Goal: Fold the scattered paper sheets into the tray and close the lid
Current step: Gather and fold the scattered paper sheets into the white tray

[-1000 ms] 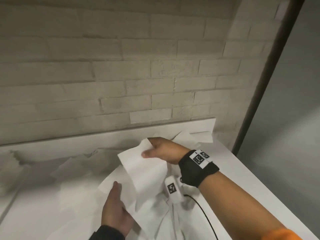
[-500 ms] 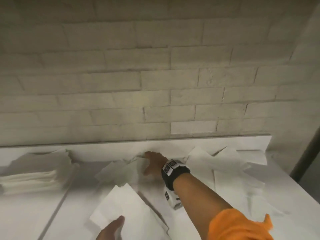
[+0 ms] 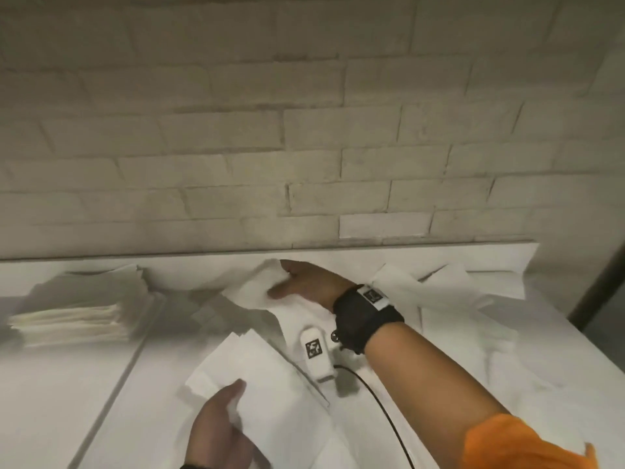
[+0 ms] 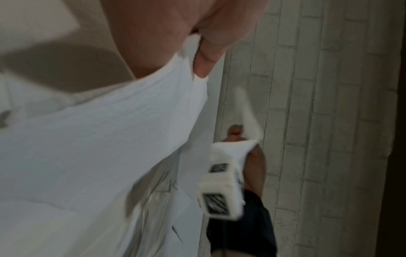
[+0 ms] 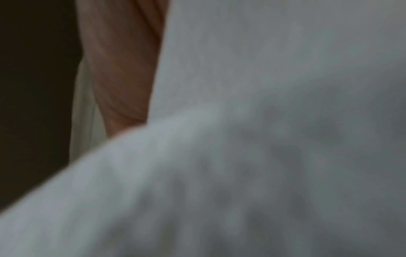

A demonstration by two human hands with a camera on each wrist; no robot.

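Loose white paper sheets lie over the white table (image 3: 67, 401). My right hand (image 3: 297, 282) reaches to the back near the wall and grips the raised edge of one sheet (image 3: 253, 292), thumb under it. In the right wrist view that sheet (image 5: 263, 121) fills the picture beside my fingers (image 5: 123, 69). My left hand (image 3: 220, 428) holds the near sheet (image 3: 263, 384) at its corner. The left wrist view shows its thumb and finger pinching the sheet (image 4: 98, 139). A pile of folded sheets (image 3: 74, 319) sits at the far left. No tray or lid is plainly visible.
A pale brick wall (image 3: 304, 147) rises straight behind the table. More crumpled sheets (image 3: 439, 292) lie at the back right. A straight seam (image 3: 118, 384) runs across the table on the left. A dark cable (image 3: 382, 407) trails from my right wrist.
My right hand let go of the first sheet, reached to the back wall and took hold of another sheet there. My left hand kept the first sheet, now low over the table.
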